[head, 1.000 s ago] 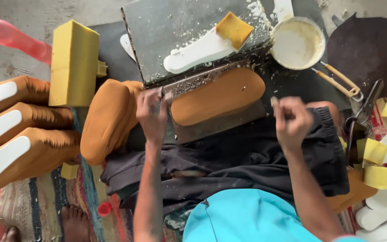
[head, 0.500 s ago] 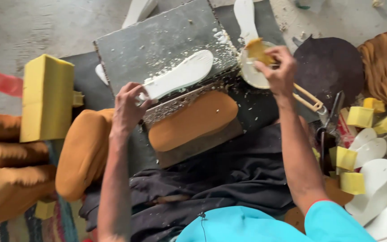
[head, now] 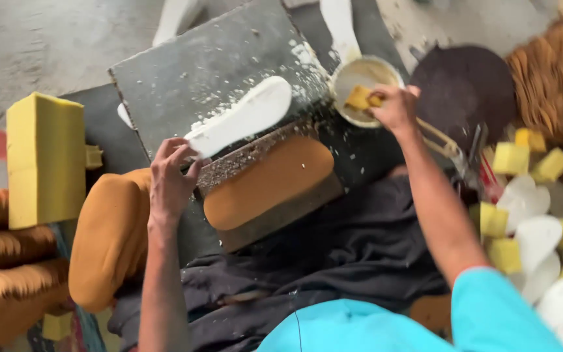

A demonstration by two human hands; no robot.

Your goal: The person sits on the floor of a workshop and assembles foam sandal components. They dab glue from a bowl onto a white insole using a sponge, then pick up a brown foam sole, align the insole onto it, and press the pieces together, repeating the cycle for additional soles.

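My left hand (head: 171,179) grips the heel end of a white sole-shaped insole (head: 245,117) that lies flat on a dark, glue-spattered slab (head: 210,65). My right hand (head: 395,107) holds a small yellow sponge (head: 361,98) inside a round bowl of pale glue (head: 360,75) at the slab's right corner. A tan sole piece (head: 268,182) rests on a board on my lap, just below the slab. Dark cloth (head: 340,261) covers my legs.
A large yellow foam block (head: 45,160) stands at left, beside stacked tan soles (head: 8,261) and a tan cushion shape (head: 109,238). White insoles (head: 535,238) and yellow foam cubes (head: 509,160) lie at right, with scissors (head: 447,146) and a dark round piece (head: 467,81).
My right hand has lowered the sponge into the glue bowl. My left hand has shifted down along the white insole's heel. The view has tilted slightly.
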